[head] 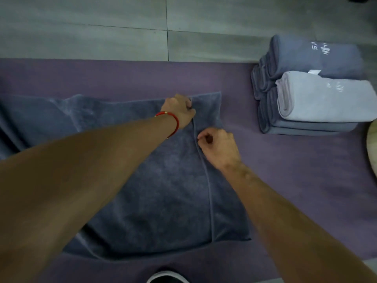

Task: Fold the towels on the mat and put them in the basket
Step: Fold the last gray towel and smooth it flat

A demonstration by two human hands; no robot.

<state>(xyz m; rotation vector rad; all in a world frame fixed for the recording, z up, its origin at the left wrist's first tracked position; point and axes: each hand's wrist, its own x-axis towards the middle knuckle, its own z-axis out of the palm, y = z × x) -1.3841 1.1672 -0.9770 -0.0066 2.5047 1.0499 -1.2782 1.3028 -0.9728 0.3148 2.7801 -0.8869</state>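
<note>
A dark blue-grey towel (155,190) lies spread on the purple mat (295,180), with one layer folded over so its hemmed edge runs down the right side. My left hand (180,112), a red bracelet on its wrist, pinches that edge near the towel's far end. My right hand (219,147) pinches the same edge a little closer to me. A stack of folded blue-grey towels (312,58) stands at the mat's far right, with a pale lilac folded towel (326,99) on the nearer pile. A pale curved rim (372,148) shows at the right edge, perhaps the basket.
Grey floor tiles (122,27) lie beyond the mat's far edge. A dark rounded object with a white rim (167,277) pokes in at the bottom middle. Bare mat stretches between the towel and the stack.
</note>
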